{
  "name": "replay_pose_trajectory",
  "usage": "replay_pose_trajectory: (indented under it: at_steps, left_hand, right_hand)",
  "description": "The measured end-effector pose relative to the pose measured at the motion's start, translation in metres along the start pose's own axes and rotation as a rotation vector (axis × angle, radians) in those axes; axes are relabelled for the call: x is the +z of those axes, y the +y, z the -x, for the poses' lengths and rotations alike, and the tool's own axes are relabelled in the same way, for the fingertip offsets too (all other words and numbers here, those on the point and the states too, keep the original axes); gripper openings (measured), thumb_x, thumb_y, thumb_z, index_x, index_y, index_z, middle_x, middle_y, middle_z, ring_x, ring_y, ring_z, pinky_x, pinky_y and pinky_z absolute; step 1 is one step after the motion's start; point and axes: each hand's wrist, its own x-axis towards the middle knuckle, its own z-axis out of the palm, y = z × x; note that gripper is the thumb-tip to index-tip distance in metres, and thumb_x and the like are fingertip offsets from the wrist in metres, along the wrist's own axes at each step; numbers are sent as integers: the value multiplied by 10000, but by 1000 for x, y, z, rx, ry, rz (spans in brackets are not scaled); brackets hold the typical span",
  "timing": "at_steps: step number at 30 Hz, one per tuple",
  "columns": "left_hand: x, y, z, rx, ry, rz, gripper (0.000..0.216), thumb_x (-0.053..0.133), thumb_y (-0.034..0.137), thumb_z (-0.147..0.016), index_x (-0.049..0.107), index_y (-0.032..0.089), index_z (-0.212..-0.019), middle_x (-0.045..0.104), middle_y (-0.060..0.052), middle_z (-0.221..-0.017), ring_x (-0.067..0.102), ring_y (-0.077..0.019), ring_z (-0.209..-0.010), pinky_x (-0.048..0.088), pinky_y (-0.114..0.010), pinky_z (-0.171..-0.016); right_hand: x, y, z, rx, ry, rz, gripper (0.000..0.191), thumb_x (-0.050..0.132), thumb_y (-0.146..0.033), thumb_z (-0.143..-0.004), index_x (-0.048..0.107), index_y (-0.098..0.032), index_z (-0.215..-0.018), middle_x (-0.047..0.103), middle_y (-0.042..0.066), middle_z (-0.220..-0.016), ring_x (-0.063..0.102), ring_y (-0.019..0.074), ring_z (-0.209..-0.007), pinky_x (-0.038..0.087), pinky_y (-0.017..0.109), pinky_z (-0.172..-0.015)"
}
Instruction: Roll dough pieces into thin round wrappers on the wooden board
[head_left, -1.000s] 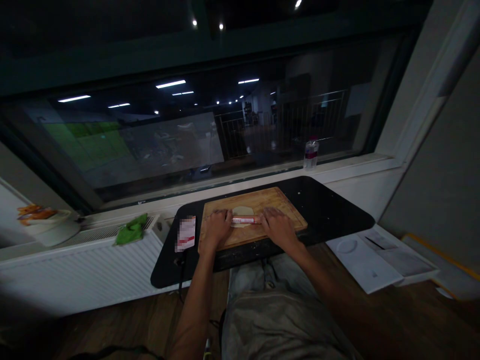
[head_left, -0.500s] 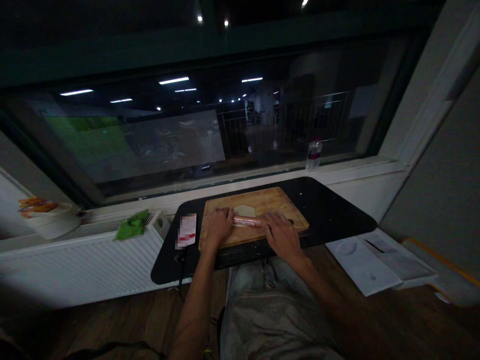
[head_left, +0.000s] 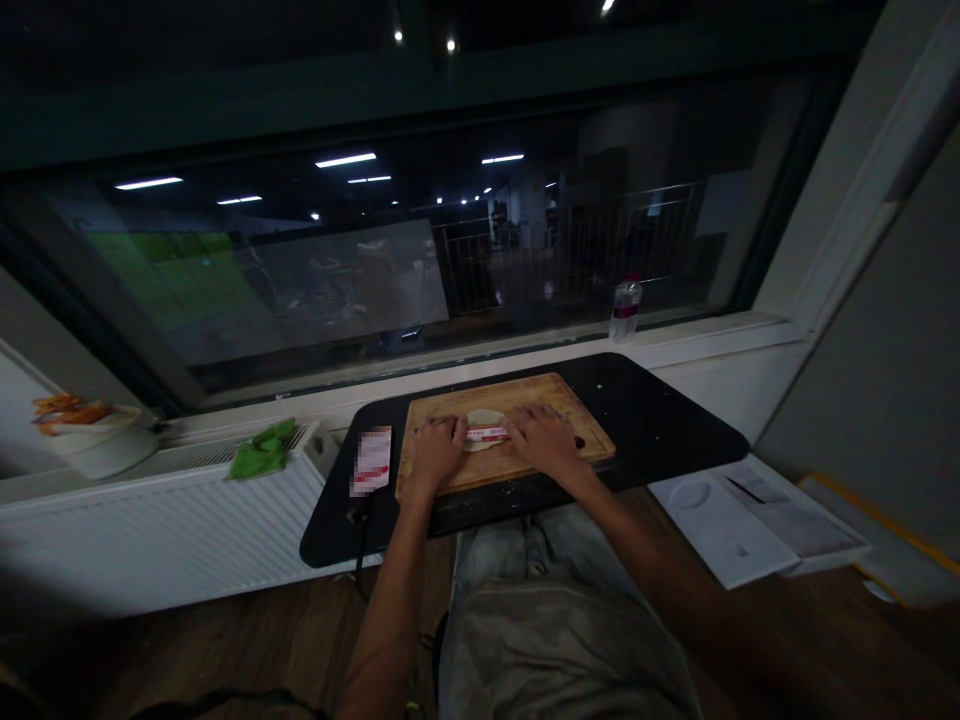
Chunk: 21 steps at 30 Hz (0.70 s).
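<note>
A short rolling pin, with a red and white printed band, lies across a piece of pale dough on the wooden cutting board. My left hand is closed over the pin's left end. Over its right end lies my right hand, fingers bent down onto it. Both ends of the pin are hidden under my hands. Dough shows beyond the pin and a little on the near side.
The board rests on a black table. A blurred white and red packet lies left of it. A bottle stands on the sill. Left are a green cloth on a radiator and a white pot. A flat white box sits lower right.
The rolling pin has rolled slightly away from me over the dough, and its printed band now faces up. My right hand has moved forward and left with it; my left hand has barely moved.
</note>
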Motion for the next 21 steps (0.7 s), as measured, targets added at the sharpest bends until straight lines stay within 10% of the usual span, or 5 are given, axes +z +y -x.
replay_pose_trajectory:
  at_steps: [12,21]
  left_hand:
    - [-1,6,1,11,44,-23,546,319,462,-1164,814,238,-1210,795,-129,-1334,678,-333,-1292,439,-500,-1123]
    - [-2,5,2,27,46,-14,597,282,488,-1163,820,233,-1213,796,-126,-1336,699,-308,-1255,472,-439,-1096]
  right_hand:
    - [7,7,-61,29,-150,-5,593,323,-489,-1168,826,-192,-1272,769,157,-1381,645,326,-1353,465,420,-1119]
    - [9,8,-44,62,-95,-18,567,343,-456,-1159,831,-181,-1250,779,158,-1356,696,297,-1274,486,368,-1074]
